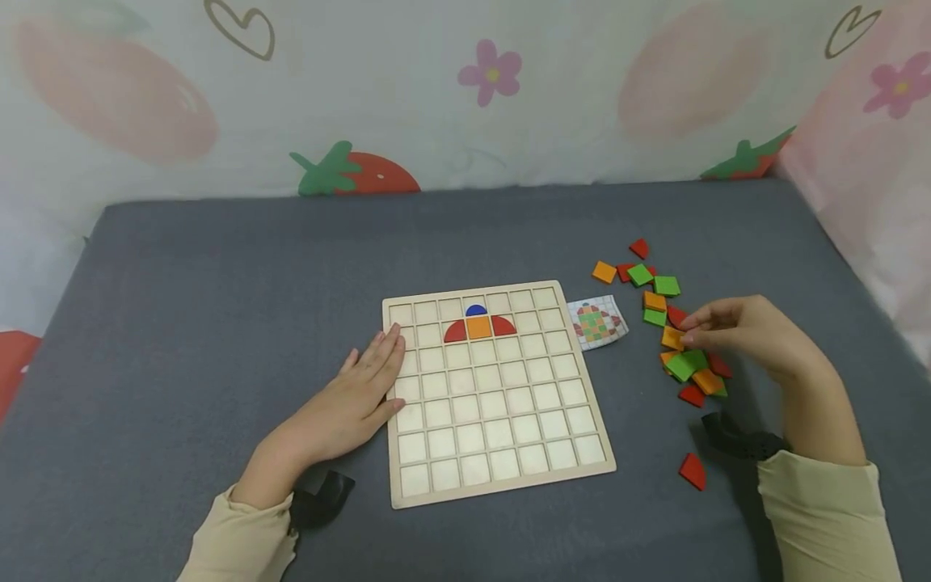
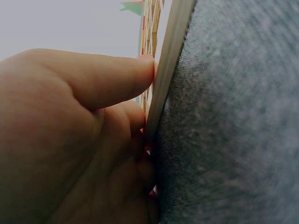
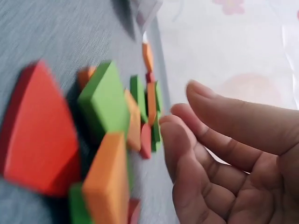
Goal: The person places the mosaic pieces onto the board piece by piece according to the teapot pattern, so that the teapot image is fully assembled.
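Observation:
The pale wooden grid board (image 1: 502, 485) lies mid-table, holding an orange square (image 1: 478, 326) between two red quarter-round pieces (image 1: 455, 331) (image 1: 503, 325), with a blue half-round piece (image 1: 476, 310) above. My left hand (image 1: 345, 412) rests on the board's left edge, fingers extended; in the left wrist view its thumb (image 2: 112, 77) touches the board's side (image 2: 170, 56). My right hand (image 1: 771, 343) is over loose pieces, nearest an orange square (image 1: 672, 338). In the right wrist view, that hand (image 3: 224, 154) has bent fingers, thumb and index apart, nothing between them, beside green (image 3: 105, 100) and red (image 3: 42, 135) pieces.
A printed pattern card (image 1: 598, 322) lies against the board's right edge. Red, green and orange pieces run down the right side, some overlapping; one red piece (image 1: 693, 471) lies apart, nearer the front. A patterned cloth (image 1: 553, 121) hangs behind the grey table (image 1: 218, 323).

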`<action>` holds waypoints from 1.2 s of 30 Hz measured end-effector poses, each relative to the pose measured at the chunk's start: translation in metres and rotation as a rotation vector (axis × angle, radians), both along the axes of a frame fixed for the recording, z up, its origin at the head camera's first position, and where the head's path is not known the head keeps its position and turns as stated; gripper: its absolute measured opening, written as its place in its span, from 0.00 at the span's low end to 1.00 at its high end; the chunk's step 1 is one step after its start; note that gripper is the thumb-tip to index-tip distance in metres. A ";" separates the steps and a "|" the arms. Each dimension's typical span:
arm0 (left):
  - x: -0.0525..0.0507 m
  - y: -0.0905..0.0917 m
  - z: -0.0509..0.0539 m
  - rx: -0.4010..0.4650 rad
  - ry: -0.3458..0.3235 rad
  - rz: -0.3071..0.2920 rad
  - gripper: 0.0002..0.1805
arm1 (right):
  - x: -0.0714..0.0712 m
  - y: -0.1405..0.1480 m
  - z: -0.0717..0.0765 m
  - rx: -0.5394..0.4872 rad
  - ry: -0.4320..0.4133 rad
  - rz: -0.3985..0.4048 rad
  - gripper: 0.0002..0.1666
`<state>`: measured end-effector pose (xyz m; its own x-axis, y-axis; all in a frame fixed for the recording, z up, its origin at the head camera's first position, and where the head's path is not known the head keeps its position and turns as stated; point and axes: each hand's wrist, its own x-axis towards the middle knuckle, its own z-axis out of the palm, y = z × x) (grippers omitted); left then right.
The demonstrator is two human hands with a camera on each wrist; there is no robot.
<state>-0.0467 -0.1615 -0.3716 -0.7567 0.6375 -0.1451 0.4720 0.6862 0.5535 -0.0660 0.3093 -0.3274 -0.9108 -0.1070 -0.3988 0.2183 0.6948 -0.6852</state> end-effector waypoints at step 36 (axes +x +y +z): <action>0.000 0.001 0.002 -0.006 -0.015 -0.003 0.37 | 0.009 -0.011 -0.007 0.111 0.034 0.126 0.12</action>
<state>-0.0471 -0.1606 -0.3698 -0.7526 0.6388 -0.1598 0.4658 0.6880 0.5565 -0.0567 0.2983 -0.3339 -0.9063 -0.1778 -0.3834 0.1027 0.7873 -0.6080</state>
